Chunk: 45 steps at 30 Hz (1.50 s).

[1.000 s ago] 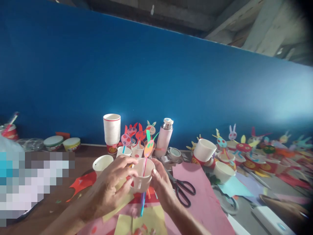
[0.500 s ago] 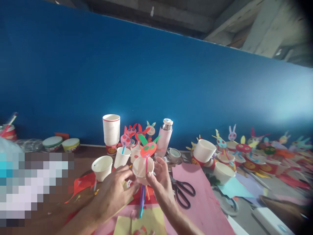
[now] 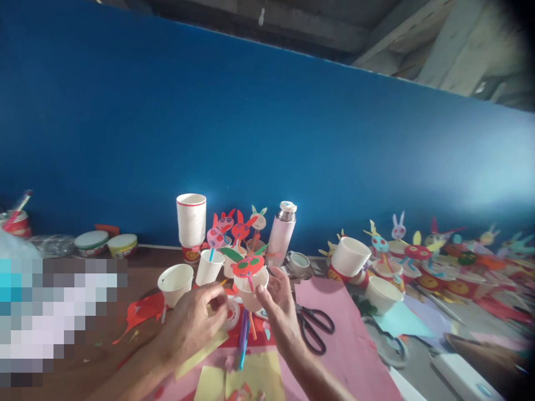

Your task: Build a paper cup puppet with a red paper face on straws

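Observation:
My right hand (image 3: 279, 303) grips a white paper cup (image 3: 253, 301) from its right side, thumb at the near rim. A paper rabbit head (image 3: 248, 266), red with green ears and green eyes, leans over the cup on a pink straw. Just left of the cup, my left hand (image 3: 200, 309) has bent fingers with a gap before the thumb and nothing visible in it. A roll of tape (image 3: 232, 314) shows behind its fingertips. Below the cup lie purple and blue straws (image 3: 243, 340). Black-handled scissors (image 3: 315, 328) rest right of my right hand.
Behind stand a tall stack of paper cups (image 3: 191, 220), a pink thermos (image 3: 281, 236) and several rabbit cups. More rabbit cups (image 3: 388, 267) crowd the right. A single cup (image 3: 175, 284) stands left, near red paper (image 3: 144, 314). Pink paper (image 3: 343, 345) covers the table in front.
The rabbit head has tipped lower and over the cup. My left hand has drawn away from the cup, while my right hand still holds it.

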### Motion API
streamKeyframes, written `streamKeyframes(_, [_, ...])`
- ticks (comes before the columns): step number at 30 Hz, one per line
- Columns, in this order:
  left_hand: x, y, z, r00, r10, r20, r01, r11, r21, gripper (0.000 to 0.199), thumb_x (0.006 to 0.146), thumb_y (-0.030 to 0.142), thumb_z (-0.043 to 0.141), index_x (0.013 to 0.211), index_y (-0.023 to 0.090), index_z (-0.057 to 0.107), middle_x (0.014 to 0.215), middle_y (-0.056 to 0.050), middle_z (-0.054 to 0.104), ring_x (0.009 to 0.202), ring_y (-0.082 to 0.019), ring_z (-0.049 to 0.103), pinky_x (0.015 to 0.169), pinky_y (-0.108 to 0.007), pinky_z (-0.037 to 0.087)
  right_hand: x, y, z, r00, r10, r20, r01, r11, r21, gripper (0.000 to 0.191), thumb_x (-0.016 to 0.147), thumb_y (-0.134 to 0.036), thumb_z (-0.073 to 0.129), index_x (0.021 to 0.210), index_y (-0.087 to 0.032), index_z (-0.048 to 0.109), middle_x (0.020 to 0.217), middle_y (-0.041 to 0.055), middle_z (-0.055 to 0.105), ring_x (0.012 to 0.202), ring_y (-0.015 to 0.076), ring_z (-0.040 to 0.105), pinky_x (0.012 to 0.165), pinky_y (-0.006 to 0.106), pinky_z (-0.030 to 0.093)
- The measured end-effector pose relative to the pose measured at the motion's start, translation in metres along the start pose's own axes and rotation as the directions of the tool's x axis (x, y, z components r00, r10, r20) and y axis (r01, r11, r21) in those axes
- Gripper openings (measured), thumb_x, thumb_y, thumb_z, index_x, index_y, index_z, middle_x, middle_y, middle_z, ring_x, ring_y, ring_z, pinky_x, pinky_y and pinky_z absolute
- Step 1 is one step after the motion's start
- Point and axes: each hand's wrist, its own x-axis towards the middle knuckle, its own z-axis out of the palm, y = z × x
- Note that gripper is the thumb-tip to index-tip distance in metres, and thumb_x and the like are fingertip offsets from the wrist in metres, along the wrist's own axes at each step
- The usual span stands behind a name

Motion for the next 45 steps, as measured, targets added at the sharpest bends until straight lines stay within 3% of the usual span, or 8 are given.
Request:
streamKeyframes(7, [0.003, -0.007, 0.012, 0.994, -0.037, -0.103, 0.009, 0.964, -0.265, 0.019, 0.077, 0.033, 0.046, 0.066, 0.020, 0.055, 0.057, 0.003, 0.058, 0.055, -0.013, 0.055, 0.054, -0.020, 0.042, -0.005, -0.003, 0.007, 0.991, 0.137, -0.005, -0.136, 0.987, 0.087, 0.055, 0.073, -0.044, 0.063, 0.116, -0.019, 0.038, 0.110, 0.0107, 0.057, 0.102, 0.0253, 0.056, 0.079, 0.036, 0.048])
streamKeyframes(16, [0.004, -0.018, 0.026, 0.988, -0.094, -0.119, 0.001, 0.790, -0.613, 0.015, 0.079, 0.034, 0.053, 0.079, 0.019, 0.056, 0.076, 0.001, 0.058, 0.064, -0.012, 0.057, 0.059, -0.020, 0.048, -0.015, -0.003, 0.017, 0.976, 0.214, 0.031, -0.216, 0.957, 0.193, 0.055, 0.072, -0.048, 0.063, 0.113, -0.018, 0.043, 0.106, 0.0095, 0.060, 0.101, 0.0257, 0.057, 0.083, 0.038, 0.046])
streamKeyframes(21, [0.001, -0.014, 0.029, 0.974, -0.071, -0.213, -0.080, 0.777, -0.625, 0.014, 0.080, 0.032, 0.052, 0.080, 0.019, 0.059, 0.103, -0.003, 0.053, 0.077, -0.013, 0.059, 0.067, -0.021, 0.051, -0.015, 0.001, 0.019, 0.971, 0.235, 0.044, -0.238, 0.945, 0.224, 0.057, 0.070, -0.048, 0.065, 0.113, -0.019, 0.041, 0.104, 0.0090, 0.060, 0.100, 0.0262, 0.057, 0.076, 0.035, 0.049])
streamKeyframes(27, [-0.003, -0.010, 0.030, 0.978, -0.137, -0.159, 0.025, 0.827, -0.562, 0.019, 0.082, 0.036, 0.049, 0.086, 0.020, 0.058, 0.063, 0.003, 0.059, 0.056, -0.012, 0.057, 0.058, -0.020, 0.047, -0.019, 0.005, 0.020, 0.973, 0.230, 0.009, -0.227, 0.951, 0.210, 0.059, 0.069, -0.049, 0.065, 0.113, -0.019, 0.041, 0.104, 0.0091, 0.061, 0.101, 0.0260, 0.057, 0.075, 0.035, 0.048])
streamKeyframes(31, [0.002, -0.019, 0.027, 0.979, -0.147, -0.140, 0.035, 0.802, -0.596, 0.020, 0.082, 0.038, 0.048, 0.084, 0.020, 0.057, 0.068, 0.002, 0.061, 0.059, -0.013, 0.058, 0.059, -0.021, 0.047, -0.019, -0.002, 0.018, 0.970, 0.244, -0.008, -0.238, 0.951, 0.198, 0.056, 0.072, -0.049, 0.062, 0.113, -0.019, 0.040, 0.106, 0.0083, 0.060, 0.100, 0.0241, 0.057, 0.078, 0.035, 0.047])
streamKeyframes(39, [0.009, -0.029, 0.014, 0.989, -0.065, -0.131, -0.027, 0.799, -0.600, 0.020, 0.082, 0.037, 0.048, 0.080, 0.020, 0.056, 0.071, 0.001, 0.059, 0.061, -0.013, 0.056, 0.059, -0.022, 0.046, 0.006, -0.001, 0.001, 0.970, 0.180, -0.164, -0.155, 0.976, 0.150, 0.040, 0.072, -0.045, 0.062, 0.103, -0.023, 0.048, 0.096, 0.0040, 0.063, 0.088, 0.0192, 0.060, 0.067, 0.029, 0.047])
streamKeyframes(45, [0.010, -0.033, 0.013, 0.993, -0.043, -0.107, -0.034, 0.773, -0.633, 0.021, 0.080, 0.040, 0.050, 0.076, 0.021, 0.058, 0.073, 0.000, 0.059, 0.064, -0.015, 0.056, 0.063, -0.025, 0.047, 0.006, 0.007, 0.004, 0.979, 0.183, -0.086, -0.163, 0.966, 0.200, 0.036, 0.066, -0.036, 0.066, 0.093, -0.020, 0.050, 0.083, 0.0033, 0.066, 0.072, 0.0167, 0.061, 0.054, 0.024, 0.043])
